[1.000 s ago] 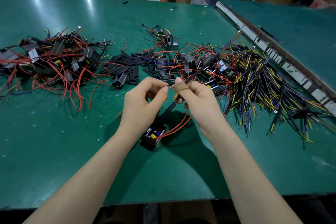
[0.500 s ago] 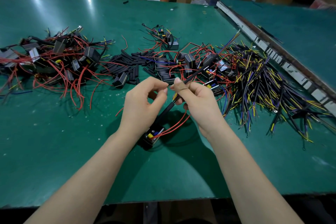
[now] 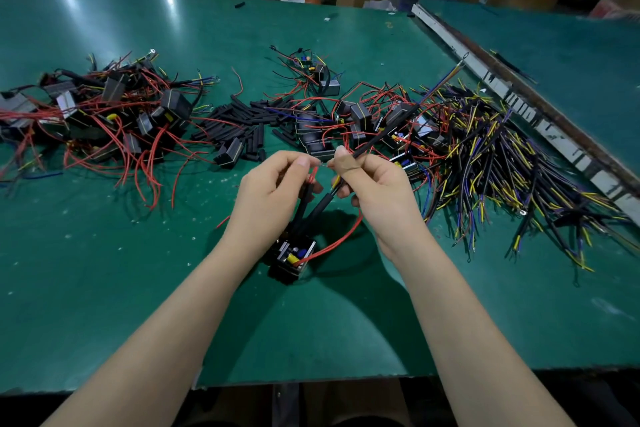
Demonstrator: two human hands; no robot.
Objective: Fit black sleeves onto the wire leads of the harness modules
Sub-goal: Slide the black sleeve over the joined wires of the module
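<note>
Black module [image 3: 290, 258] hangs between two hands, left [image 3: 270, 194] pinching its red lead [image 3: 313, 177], right [image 3: 375, 189] gripping one sleeved cable [image 3: 388, 130].

Left hand [image 3: 273, 191]: forearm entering from near left, fingers curled, thumb and forefinger pinched | Right hand [image 3: 377, 191]: forearm from near right, fingers curled, taped forefinger [image 3: 346, 165] pinching toward left hand.

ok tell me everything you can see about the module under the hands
The module is a small black box-shaped housing, plastic by the look, sitting tilted on the green table below the two wrists. Its open top shows a circuit board with a yellow part. A red wire loops out to the right and up toward the right hand; black-sleeved leads rise to the left hand. Neither hand touches the housing itself.
</note>
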